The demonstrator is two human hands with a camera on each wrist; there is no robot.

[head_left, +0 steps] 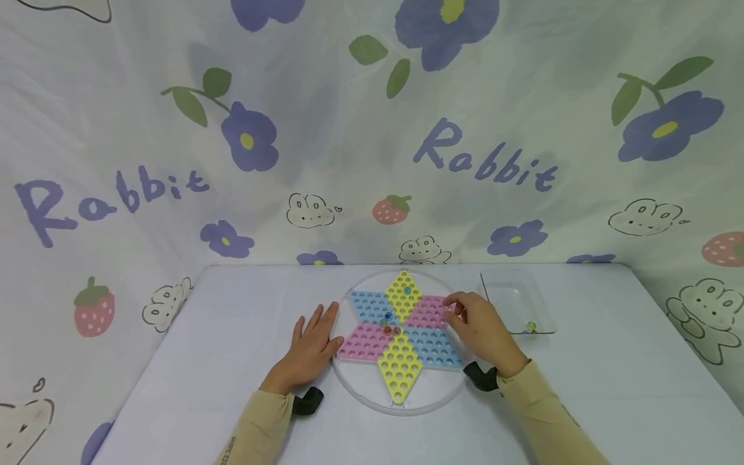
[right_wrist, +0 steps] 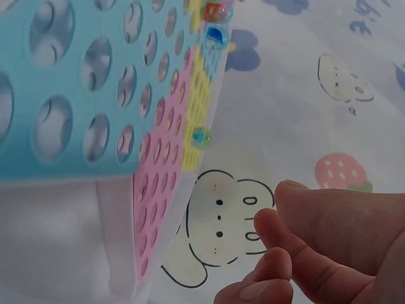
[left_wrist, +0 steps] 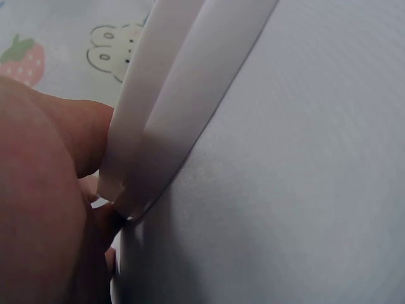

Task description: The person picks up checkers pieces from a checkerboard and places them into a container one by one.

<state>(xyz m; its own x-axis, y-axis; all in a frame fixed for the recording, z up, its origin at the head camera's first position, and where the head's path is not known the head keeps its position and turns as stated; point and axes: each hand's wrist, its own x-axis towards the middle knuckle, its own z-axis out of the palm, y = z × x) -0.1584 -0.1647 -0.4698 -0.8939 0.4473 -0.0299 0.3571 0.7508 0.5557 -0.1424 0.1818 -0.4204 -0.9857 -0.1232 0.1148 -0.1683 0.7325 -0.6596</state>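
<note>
A round Chinese checkers board (head_left: 400,381) with a star of yellow, pink and blue sections lies on the table. Several glass marbles sit near its middle, among them a reddish marble (head_left: 387,330) and a dark blue marble (head_left: 388,316). One light blue marble (head_left: 407,290) stands alone in the far yellow section. At the board's left rim rests my left hand (head_left: 308,352), fingers spread and thumb touching the edge. My right hand (head_left: 479,327) hovers over the right pink section, fingers loosely curled; no marble shows between thumb and fingertips (right_wrist: 269,225) in the right wrist view.
Right of the board stands a clear plastic box (head_left: 543,303), with a few marbles (head_left: 531,327) in its near right corner. A patterned curtain (head_left: 349,142) hangs behind the white table (head_left: 232,303).
</note>
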